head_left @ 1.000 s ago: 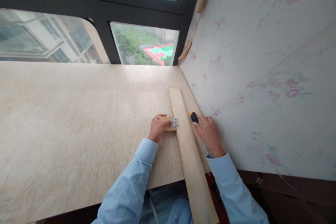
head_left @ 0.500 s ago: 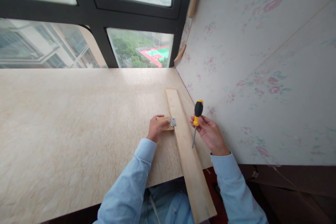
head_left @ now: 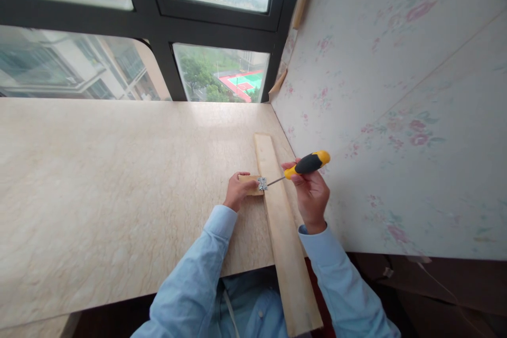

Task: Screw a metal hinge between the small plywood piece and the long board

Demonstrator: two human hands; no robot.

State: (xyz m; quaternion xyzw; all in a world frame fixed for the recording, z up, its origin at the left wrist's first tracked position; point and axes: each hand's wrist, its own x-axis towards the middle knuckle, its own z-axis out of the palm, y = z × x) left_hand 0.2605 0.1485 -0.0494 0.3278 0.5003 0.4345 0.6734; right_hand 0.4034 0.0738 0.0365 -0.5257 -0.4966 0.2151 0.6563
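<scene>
A silver hinge [head_left: 262, 183] spans the joint between a short wooden block [head_left: 247, 178] and a long wooden board [head_left: 283, 227]. My left hand [head_left: 238, 190] grips the short block, its thumb lying close to the hinge. In my right hand [head_left: 312, 193] is a screwdriver [head_left: 311, 163] with a yellow and black handle. Its thin shaft slants down to the left, and the tip is at the hinge's right side. Whether the tip sits in a screw is too small to tell.
The board lies on a beige marble-patterned sill [head_left: 119, 179] and juts past its front edge over my lap. A wall with floral paper [head_left: 376, 116] rises close on the right. A dark-framed window [head_left: 158, 37] stands behind the sill.
The screwdriver has swung from pointing down over the board to slanting left, its tip now at the hinge. My right hand has turned with it. My left hand keeps its hold on the block.
</scene>
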